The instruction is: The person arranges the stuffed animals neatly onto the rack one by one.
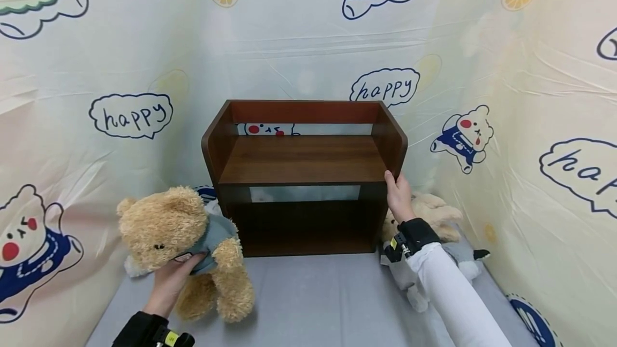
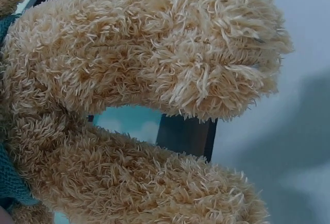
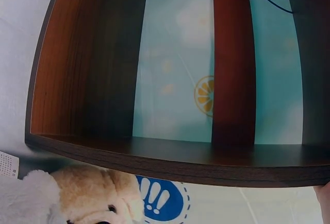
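Note:
My left hand (image 1: pixel 178 278) grips a tan teddy bear (image 1: pixel 166 226) in a blue-grey top by its body, at the left of the head view. The bear leans to the left with its legs hanging over the grey surface. In the left wrist view, the fuzzy legs of the teddy bear (image 2: pixel 154 49) fill most of the picture. My right hand (image 1: pixel 400 197) holds the right side panel of a brown wooden shelf (image 1: pixel 303 159), thumb on its front edge. Both levels of the shelf (image 3: pixel 234 64) hold nothing.
Behind my right forearm lies a cream plush dog (image 1: pixel 436 213) with a grey-and-white plush (image 1: pixel 463 261) beside it. Something white, mostly hidden, shows behind the bear. Printed cloth walls (image 1: pixel 289 63) enclose the grey surface (image 1: pixel 308 299).

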A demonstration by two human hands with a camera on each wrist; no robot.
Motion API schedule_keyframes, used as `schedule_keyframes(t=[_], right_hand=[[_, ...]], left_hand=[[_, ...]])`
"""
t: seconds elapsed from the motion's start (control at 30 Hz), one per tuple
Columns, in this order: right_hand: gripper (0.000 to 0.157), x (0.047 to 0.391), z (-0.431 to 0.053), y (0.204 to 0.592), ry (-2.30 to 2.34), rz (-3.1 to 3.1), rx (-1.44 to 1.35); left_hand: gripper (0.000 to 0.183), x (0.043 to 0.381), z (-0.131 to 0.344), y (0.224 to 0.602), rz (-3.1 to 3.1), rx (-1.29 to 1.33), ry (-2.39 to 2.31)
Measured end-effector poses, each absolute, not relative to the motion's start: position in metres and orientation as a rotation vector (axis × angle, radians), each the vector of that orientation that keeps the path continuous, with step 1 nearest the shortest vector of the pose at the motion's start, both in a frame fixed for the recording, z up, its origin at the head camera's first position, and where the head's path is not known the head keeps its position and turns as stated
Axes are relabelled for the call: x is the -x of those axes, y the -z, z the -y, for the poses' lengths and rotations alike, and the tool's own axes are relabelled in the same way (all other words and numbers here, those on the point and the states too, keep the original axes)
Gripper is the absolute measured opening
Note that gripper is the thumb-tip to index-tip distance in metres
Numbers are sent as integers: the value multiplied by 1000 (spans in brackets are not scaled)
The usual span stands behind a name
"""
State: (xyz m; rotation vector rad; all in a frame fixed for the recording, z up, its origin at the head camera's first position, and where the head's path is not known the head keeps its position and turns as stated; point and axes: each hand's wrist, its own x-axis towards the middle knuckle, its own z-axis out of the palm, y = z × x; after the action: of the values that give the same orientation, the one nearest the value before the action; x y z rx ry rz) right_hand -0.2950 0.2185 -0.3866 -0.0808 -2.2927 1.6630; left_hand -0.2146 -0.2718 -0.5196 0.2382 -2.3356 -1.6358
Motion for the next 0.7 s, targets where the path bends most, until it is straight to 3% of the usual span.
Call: schedule_keyframes(t=[0.37, 0.7], right_hand=[[45, 293, -217, 383, -1676, 2291, 92], [47, 293, -219, 384, -1692, 2306, 112]], left_hand=[[63, 211, 242, 502, 2341, 3, 1588], [64, 213, 216, 500, 2384, 0, 1693]])
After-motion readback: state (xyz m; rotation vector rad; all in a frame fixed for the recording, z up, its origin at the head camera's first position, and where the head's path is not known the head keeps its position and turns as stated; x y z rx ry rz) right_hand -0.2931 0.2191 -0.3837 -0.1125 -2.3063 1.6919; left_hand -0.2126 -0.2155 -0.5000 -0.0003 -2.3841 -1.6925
